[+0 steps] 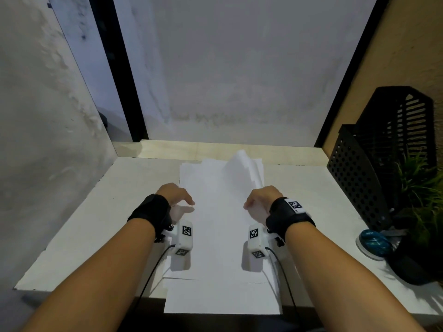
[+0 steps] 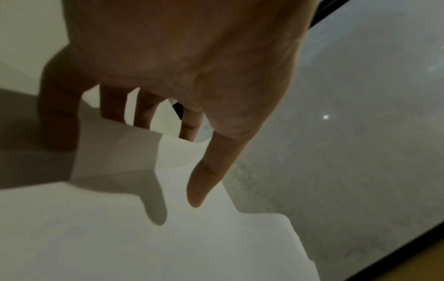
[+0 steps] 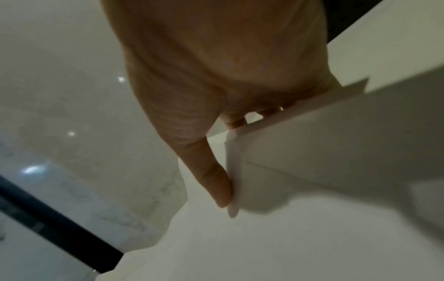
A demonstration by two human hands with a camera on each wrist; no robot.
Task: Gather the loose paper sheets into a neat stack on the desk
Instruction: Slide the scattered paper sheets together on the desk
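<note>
A loose pile of white paper sheets (image 1: 220, 236) lies lengthwise down the middle of the white desk (image 1: 84, 224), and its near end hangs over the front edge. My left hand (image 1: 178, 200) is at the pile's left edge. In the left wrist view its fingers (image 2: 144, 117) reach behind a sheet's edge, while the thumb (image 2: 206, 180) hovers straight above the paper (image 2: 120, 237). My right hand (image 1: 257, 202) pinches the right edge, thumb (image 3: 216, 182) pressed on the sheets (image 3: 324, 142). Far-end sheets (image 1: 242, 168) curl upward.
A black perforated file holder (image 1: 374, 164) stands at the desk's right, with a green plant (image 1: 422, 188) beside it. A blue round object (image 1: 374, 240) and a dark object (image 1: 412, 264) sit near the right front. A grey wall panel closes the back.
</note>
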